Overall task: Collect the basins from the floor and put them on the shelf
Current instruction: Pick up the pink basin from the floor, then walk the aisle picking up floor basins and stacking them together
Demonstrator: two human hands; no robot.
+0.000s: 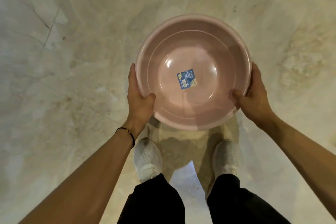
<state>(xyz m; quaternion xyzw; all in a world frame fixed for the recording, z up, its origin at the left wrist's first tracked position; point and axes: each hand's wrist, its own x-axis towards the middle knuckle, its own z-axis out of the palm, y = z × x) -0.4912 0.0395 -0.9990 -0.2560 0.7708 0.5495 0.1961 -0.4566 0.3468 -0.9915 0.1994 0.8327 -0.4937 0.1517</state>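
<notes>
The pink basin [193, 71] looks like smooth, glossy plastic, with bright highlights on its flat bottom and faint moulded rings round its inner wall. A blue printed label [185, 78] with a slight sheen is stuck at its centre. The floor [72, 60] looks like polished pale stone, veined and cracked at far left. The shoes [148, 160] are white knitted mesh, the trousers [154, 203] matt black cloth. A thin dark cord bracelet [128, 133] circles the left wrist.

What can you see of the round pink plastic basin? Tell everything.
The round pink plastic basin is glossy and shallow, with a rolled rim and a blue square label stuck inside on its bottom. It is empty, mouth up, roughly level, above a pale marbled floor. The left hand and right hand grip opposite sides of its rim, thumbs inside.
</notes>
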